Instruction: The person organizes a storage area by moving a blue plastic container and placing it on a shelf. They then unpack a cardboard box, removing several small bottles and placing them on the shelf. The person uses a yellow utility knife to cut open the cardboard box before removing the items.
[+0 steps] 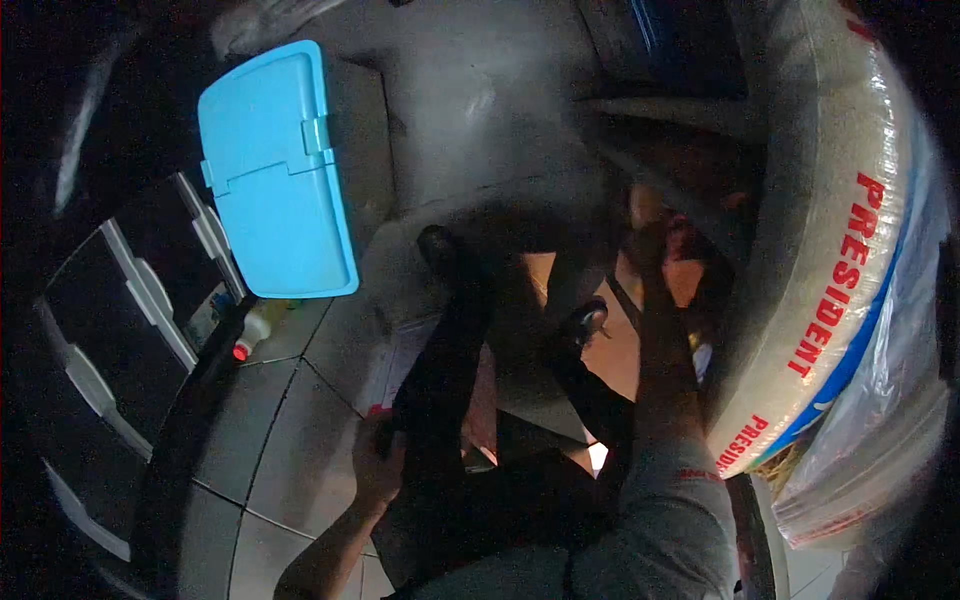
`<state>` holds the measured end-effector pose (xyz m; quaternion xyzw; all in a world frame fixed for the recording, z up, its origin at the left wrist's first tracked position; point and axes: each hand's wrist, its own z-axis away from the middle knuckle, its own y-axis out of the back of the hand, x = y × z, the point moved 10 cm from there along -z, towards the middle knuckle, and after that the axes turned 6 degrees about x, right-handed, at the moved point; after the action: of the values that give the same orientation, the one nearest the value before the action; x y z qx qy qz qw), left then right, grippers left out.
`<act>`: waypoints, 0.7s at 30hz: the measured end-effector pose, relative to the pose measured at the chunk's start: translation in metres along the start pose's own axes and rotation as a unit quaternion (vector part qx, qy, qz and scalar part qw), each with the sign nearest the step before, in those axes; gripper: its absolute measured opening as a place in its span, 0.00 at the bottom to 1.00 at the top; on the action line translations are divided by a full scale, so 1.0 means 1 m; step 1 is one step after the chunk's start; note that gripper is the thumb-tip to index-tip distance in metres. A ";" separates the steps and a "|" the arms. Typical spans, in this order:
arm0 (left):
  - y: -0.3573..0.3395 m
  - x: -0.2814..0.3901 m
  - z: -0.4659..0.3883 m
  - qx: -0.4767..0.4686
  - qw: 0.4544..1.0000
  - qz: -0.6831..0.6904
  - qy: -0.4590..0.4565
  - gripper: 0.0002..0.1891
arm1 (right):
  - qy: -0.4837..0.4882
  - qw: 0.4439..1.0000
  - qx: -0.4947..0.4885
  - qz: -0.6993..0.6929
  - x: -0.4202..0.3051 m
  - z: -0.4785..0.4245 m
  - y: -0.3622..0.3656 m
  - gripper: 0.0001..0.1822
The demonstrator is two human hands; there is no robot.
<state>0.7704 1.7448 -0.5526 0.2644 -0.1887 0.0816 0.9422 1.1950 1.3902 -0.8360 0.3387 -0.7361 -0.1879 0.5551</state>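
Observation:
My left hand (377, 459) is low beside my dark-trousered left leg (442, 367). Its fingers curl towards a dark shape, and a pale, flat item (401, 360) with a red corner lies just beyond them. Whether the hand grips either one is too dim to see. My right arm stretches forward past my other leg into shadow. There my right hand (645, 210) is blurred, close to a dark red thing (684, 236) that I cannot make out. The fingers of that hand are not distinct.
A blue lidded plastic bin (277, 180) stands ahead to the left, beside a white bottle with a red cap (255, 331). Dark drawers with pale handles (146, 289) line the left. At the right leans a large woven sack (817, 247) with red lettering. Tiles (281, 442) cover the floor.

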 end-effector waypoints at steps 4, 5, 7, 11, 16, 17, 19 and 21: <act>0.010 0.004 0.003 0.024 0.997 -0.071 0.003 0.14 | 0.040 0.970 -0.178 -0.159 0.029 -0.010 0.001 0.31; 0.008 -0.001 0.003 0.011 0.998 -0.063 0.026 0.14 | 0.045 0.967 -0.186 -0.166 0.044 -0.013 0.006 0.31; 0.007 -0.004 -0.007 0.002 0.998 -0.048 0.040 0.14 | 0.055 0.962 -0.186 -0.193 0.039 -0.022 0.015 0.33; 0.005 0.004 0.000 0.022 0.999 -0.040 -0.021 0.14 | 0.089 0.941 -0.227 -0.236 0.035 0.014 0.045 0.36; 0.002 -0.004 0.005 0.032 0.998 -0.040 0.037 0.14 | 0.152 0.890 -0.295 -0.313 0.015 0.104 0.115 0.40; 0.002 0.001 0.005 0.029 0.997 -0.073 0.014 0.14 | 0.162 0.879 -0.306 -0.327 0.015 0.120 0.132 0.41; -0.001 0.013 0.005 0.020 0.989 -0.140 -0.029 0.14 | 0.176 0.857 -0.328 -0.357 0.017 0.141 0.158 0.43; -0.002 0.017 0.007 0.015 0.988 -0.148 -0.047 0.14 | 0.195 0.831 -0.350 -0.386 0.021 0.149 0.177 0.44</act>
<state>0.7841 1.7405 -0.5408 0.3069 -0.1901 -0.0688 0.9300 1.0000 1.4845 -0.7523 0.4077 -0.3071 -0.5621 0.6508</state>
